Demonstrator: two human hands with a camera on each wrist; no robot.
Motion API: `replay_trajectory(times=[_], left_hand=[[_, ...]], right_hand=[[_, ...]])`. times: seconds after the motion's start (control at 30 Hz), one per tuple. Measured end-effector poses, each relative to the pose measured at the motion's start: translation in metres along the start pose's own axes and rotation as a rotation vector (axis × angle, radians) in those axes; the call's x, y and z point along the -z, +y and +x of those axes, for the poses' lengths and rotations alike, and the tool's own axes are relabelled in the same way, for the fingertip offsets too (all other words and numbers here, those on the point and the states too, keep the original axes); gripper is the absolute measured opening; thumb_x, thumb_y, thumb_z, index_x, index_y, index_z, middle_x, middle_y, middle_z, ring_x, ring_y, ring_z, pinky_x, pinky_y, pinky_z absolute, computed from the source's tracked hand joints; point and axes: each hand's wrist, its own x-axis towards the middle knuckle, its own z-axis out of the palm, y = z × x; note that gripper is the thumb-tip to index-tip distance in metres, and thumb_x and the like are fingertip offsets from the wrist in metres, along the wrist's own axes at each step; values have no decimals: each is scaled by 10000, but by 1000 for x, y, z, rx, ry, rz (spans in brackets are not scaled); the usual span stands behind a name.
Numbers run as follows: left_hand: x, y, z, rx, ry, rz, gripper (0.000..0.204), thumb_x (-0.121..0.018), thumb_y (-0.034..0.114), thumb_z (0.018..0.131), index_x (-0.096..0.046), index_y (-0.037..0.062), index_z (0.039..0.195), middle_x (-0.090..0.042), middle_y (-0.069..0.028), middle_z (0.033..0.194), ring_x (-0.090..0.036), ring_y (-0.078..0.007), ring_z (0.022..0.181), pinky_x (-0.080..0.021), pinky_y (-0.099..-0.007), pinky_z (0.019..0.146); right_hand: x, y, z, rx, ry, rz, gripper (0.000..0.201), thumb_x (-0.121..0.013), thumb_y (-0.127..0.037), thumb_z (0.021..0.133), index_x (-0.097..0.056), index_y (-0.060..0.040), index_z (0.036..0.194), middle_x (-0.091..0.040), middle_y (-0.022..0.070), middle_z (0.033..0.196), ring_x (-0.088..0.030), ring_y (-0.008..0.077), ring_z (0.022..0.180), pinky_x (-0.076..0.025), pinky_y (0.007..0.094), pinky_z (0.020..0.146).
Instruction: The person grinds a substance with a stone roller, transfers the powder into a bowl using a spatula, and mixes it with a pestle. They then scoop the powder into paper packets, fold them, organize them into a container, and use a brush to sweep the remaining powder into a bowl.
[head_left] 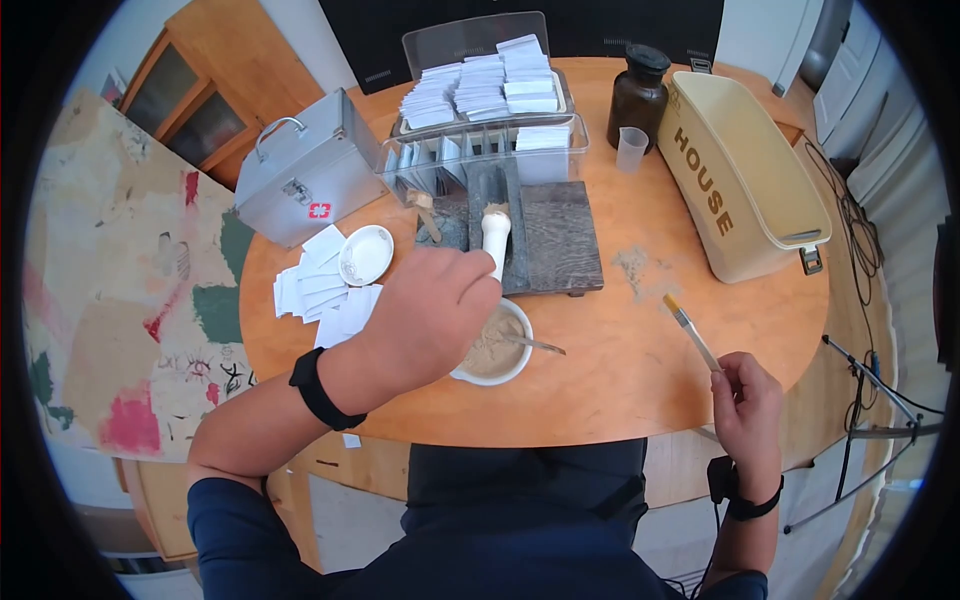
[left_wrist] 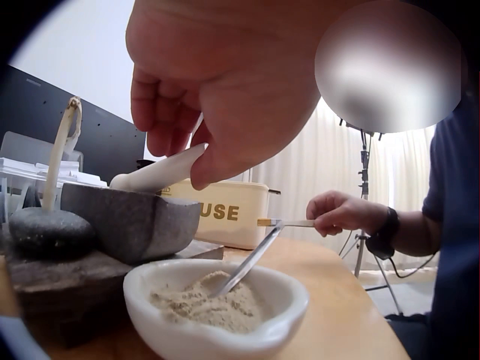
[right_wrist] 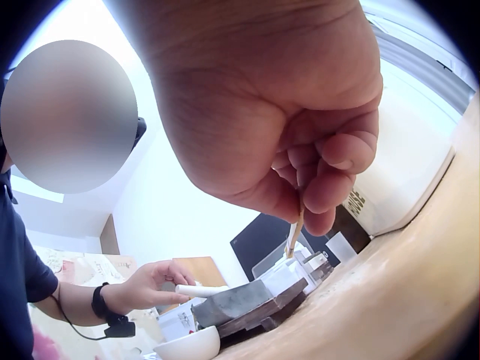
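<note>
My left hand (head_left: 425,315) grips a white pestle (head_left: 495,237) between thumb and fingers. The pestle's wide end lies over a grey stone trough (left_wrist: 139,229) on a dark wooden board (head_left: 565,240). Below that hand stands a white mortar bowl (left_wrist: 154,330) of tan powder (left_wrist: 214,304), with a metal spatula (left_wrist: 251,259) leaning in it. At the right, my right hand (head_left: 748,400) pinches a flat brush (head_left: 692,332) by its handle, bristles up and toward the trough. A patch of spilled powder (head_left: 640,270) lies on the table beyond the brush.
Paper packets fill a clear plastic box (head_left: 485,140) at the back. A silver first-aid case (head_left: 305,165), a small white dish (head_left: 366,255) and white papers (head_left: 305,290) are at left. A brown jar (head_left: 637,100), plastic cup (head_left: 631,150) and cream HOUSE bin (head_left: 745,180) stand at right.
</note>
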Motion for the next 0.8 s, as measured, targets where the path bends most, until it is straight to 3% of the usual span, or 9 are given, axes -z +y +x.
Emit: replay_trajectory(times=[0.2, 0.33, 0.4, 0.47, 0.53, 0.6, 0.8], left_hand=[[-7, 6, -9, -30, 4, 66, 268, -714, 67, 730, -608, 29, 974, -618, -106, 1052, -593, -261, 856, -450, -373, 746], [0, 10, -9, 25, 45, 22, 399, -767, 151, 697, -614, 35, 1047, -616, -120, 1083, -604, -280, 922, -457, -387, 788], [14, 7, -19, 107, -20, -31, 449, -790, 167, 697, -608, 39, 1088, -608, -143, 1124, -601, -306, 993, -463, -398, 845], [11, -13, -44, 271, 122, -51, 467, -778, 189, 732, -575, 31, 1122, -583, -139, 1143, -572, -344, 1013, -454, -408, 880], [5, -48, -74, 503, 84, -6, 509, -777, 198, 745, -541, 15, 1158, -560, -173, 1203, -548, -388, 1071, -441, -439, 937], [0, -83, -96, 631, -53, 53, 642, -800, 232, 728, -505, -5, 1247, -533, -208, 1287, -517, -392, 1176, -422, -446, 1010], [-11, -115, -103, 843, -203, -111, 874, -837, 297, 709, -406, -49, 1387, -464, -265, 1406, -441, -393, 1319, -359, -424, 1116]], right_hand=[[-1, -1, -1, 39, 3, -27, 43, -627, 17, 845, -596, -3, 866, -583, 99, 639, -560, 189, 525, -421, 288, 498], [-2, -5, -1, 66, 34, -40, 45, -626, 25, 843, -595, 2, 865, -580, 102, 633, -553, 185, 513, -414, 285, 491], [-3, -5, 1, 68, 41, -34, 45, -625, 27, 843, -595, 4, 867, -579, 104, 631, -553, 184, 511, -412, 284, 490], [0, 1, -1, 20, 30, -46, 49, -626, 29, 843, -595, 3, 872, -579, 107, 633, -563, 181, 513, -408, 278, 488], [0, -3, 2, -11, 11, -57, 48, -624, 20, 849, -595, -1, 881, -580, 112, 633, -581, 192, 532, -421, 286, 504], [-3, -1, 7, 6, 33, -48, 45, -623, 8, 857, -595, -5, 890, -581, 118, 634, -587, 206, 546, -437, 303, 526], [-1, -9, 44, 84, -8, -175, 56, -628, -39, 852, -572, -35, 854, -600, 153, 660, -615, 325, 601, -472, 378, 559]])
